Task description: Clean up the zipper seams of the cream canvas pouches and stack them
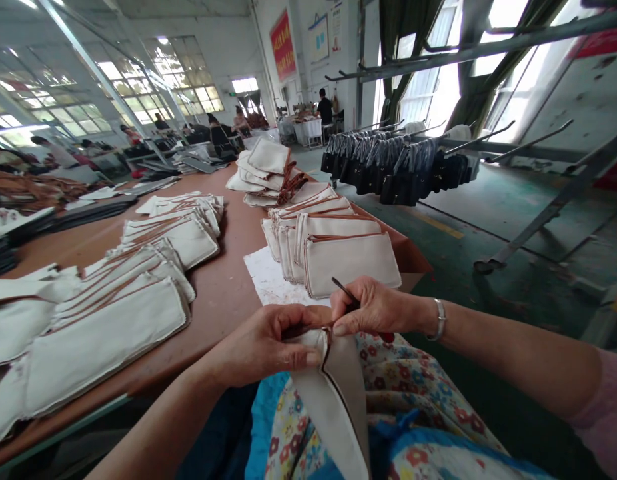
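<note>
Beside bench (227, 293): pinches pale pouch (344, 383), hanging below, in left hand (281, 340) and right hand (371, 307); grips dark tool (342, 287) in latter.

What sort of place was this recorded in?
Probably a workshop or factory floor making sewn goods: rows of pale pouches lie on a brown table, dark bags hang from a metal rack, and other people are in the background.

The brown tabletop (228, 277) carries overlapping rows of cream pouches (108, 333) at left, a white sheet (263, 272) partly beneath a second pouch row (351, 263) at right, and – farther back – a pouch pile (268, 157) and dark flat pieces (96, 213).
</note>
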A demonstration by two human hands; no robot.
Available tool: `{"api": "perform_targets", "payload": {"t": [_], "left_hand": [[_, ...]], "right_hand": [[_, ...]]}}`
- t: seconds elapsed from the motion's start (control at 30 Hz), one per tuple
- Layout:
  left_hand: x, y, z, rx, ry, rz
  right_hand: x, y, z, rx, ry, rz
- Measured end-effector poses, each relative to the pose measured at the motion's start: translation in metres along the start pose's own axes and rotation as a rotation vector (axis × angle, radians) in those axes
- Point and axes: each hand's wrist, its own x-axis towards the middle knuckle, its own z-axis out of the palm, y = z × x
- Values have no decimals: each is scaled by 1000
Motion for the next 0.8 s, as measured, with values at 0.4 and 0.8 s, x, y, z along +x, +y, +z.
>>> {"api": "perform_targets", "payload": {"t": [0.4,0.8], "left_hand": [[6,-8,14,-109,217,-2],[5,-17,18,-117,301,-55]], "right_hand": [[-31,-47,8,-568,117,-182],[-36,-47,4,-224,-114,325]]}}
